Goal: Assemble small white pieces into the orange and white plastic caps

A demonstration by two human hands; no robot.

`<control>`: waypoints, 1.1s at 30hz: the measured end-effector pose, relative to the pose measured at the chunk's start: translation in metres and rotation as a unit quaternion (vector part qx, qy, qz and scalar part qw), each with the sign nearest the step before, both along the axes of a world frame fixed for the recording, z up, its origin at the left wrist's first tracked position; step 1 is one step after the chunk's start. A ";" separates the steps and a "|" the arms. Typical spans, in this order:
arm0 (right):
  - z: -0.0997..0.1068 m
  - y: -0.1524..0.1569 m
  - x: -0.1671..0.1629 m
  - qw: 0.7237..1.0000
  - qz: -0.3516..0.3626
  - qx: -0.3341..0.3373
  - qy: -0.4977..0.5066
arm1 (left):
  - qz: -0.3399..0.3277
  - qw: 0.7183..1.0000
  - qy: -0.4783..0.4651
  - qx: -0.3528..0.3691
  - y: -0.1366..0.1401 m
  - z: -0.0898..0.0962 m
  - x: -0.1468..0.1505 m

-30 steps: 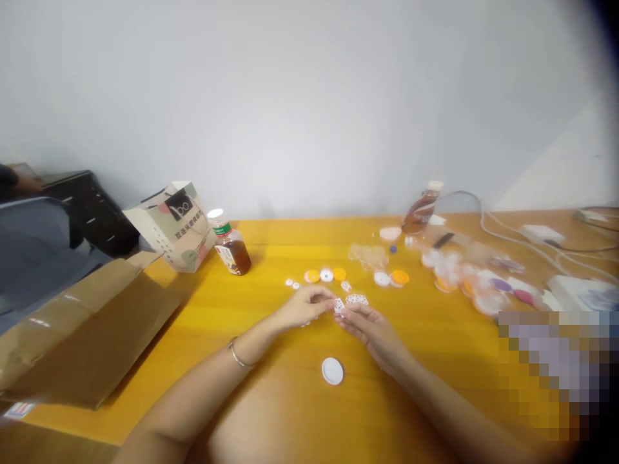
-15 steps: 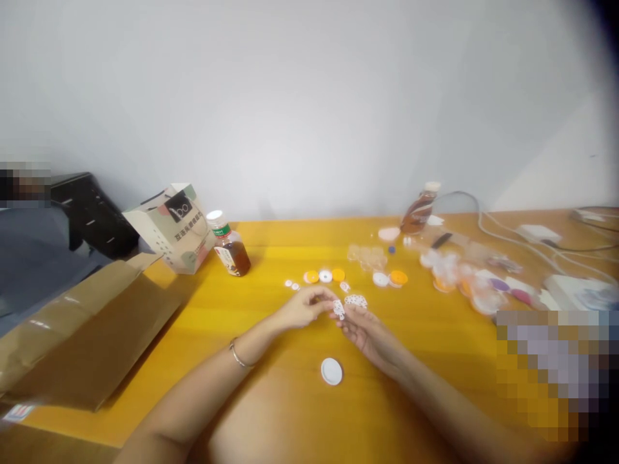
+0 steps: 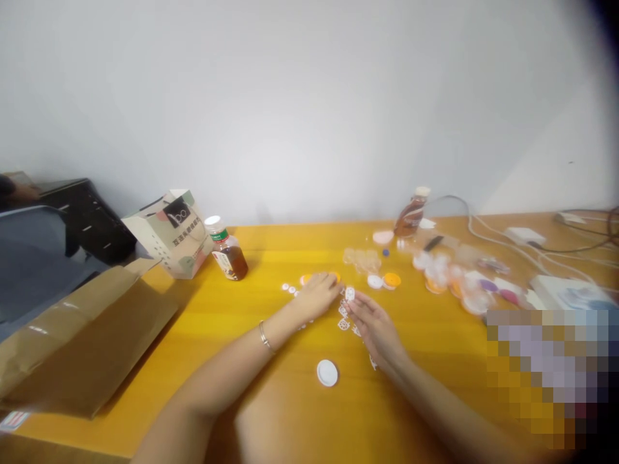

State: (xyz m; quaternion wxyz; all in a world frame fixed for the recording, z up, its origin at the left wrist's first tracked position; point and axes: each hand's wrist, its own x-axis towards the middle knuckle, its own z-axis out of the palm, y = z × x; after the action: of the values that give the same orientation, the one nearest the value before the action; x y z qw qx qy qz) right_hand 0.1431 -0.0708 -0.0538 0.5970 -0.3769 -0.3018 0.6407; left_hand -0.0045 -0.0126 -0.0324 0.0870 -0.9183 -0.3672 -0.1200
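Yellowish wooden worktop (image 3: 275, 252), pale wall (image 3: 309, 116) behind: the right hand (image 3: 376, 323) pinches a white cutout piece (image 3: 349, 294) just beside the left hand (image 3: 316, 298), whose fingers curl near orange lids (image 3: 305, 280), their grip unclear.

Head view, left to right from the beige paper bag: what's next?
Green-banded clear bottle of brown liquid → left hand → small white cutout piece in right hand → white-capped brown bottle → purple disc → magenta disc.

Beyond the white lid (image 3: 327, 373), my right hand (image 3: 376, 325) pinches a small white cut-out (image 3: 350, 294); my left hand (image 3: 316, 298), also beyond it, reaches with fingers bent downward.
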 end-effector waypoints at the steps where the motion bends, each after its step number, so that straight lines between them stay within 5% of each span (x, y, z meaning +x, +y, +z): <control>1: -0.001 0.000 0.000 1.000 0.003 0.003 0.004 | -0.004 1.000 0.016 0.007 0.003 -0.002 0.004; 7: -0.001 0.001 0.000 1.000 0.000 0.005 0.007 | -0.001 1.000 -0.003 -0.020 0.010 -0.012 0.012; 13: 0.003 -0.001 -0.001 1.000 -0.013 0.001 0.009 | -0.011 0.974 -0.211 -0.077 -0.012 -0.001 -0.004; 20: 0.010 -0.007 -0.005 1.000 0.012 -0.007 -0.024 | 0.020 0.850 -0.410 -0.331 -0.031 0.010 -0.034; 26: 0.011 -0.007 -0.005 0.997 0.013 0.008 -0.071 | -0.005 0.752 -0.502 -0.427 -0.028 0.015 -0.037; 33: 0.006 -0.005 -0.004 0.995 0.035 0.009 -0.092 | 0.007 0.781 -0.490 -0.388 -0.029 0.021 -0.040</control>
State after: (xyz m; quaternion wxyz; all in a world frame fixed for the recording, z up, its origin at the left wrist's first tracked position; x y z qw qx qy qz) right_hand 0.1390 -0.0761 -0.0475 0.5468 -0.4185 -0.3742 0.6212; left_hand -0.0442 -0.0413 -0.0118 -0.4676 -0.6892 -0.3822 -0.4003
